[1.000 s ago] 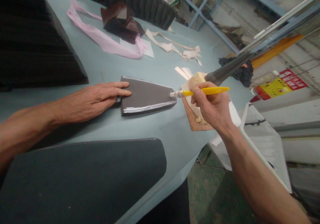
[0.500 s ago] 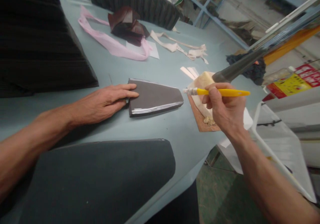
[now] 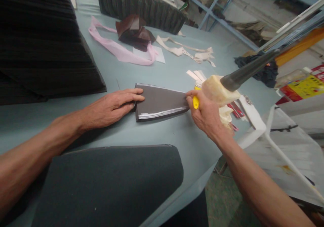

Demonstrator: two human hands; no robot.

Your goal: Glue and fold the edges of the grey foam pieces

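A stack of dark grey tapered sheets point(image 3: 159, 102) lies on the pale blue table point(image 3: 141, 71). My left hand point(image 3: 113, 107) rests flat on the stack's wide end with its fingers stretched out. My right hand point(image 3: 206, 114) is closed round a yellow-handled brush point(image 3: 195, 102), with its fingertips at the stack's narrow end. Most of the brush is hidden by the hand. Just beyond that hand a glue-caked lump point(image 3: 217, 90) sits on the end of a dark rod point(image 3: 248, 71).
A tall black stack point(image 3: 43, 41) stands at the left and a dark grey pad point(image 3: 111, 183) lies in front. Further back lie a pink ribbon point(image 3: 118, 49), brown pieces point(image 3: 134, 31) and cream strips point(image 3: 187, 51). The table edge drops off at the right.
My right hand has swung the brush round and come down to the stack's narrow end. The left hand has stayed on the wide end.
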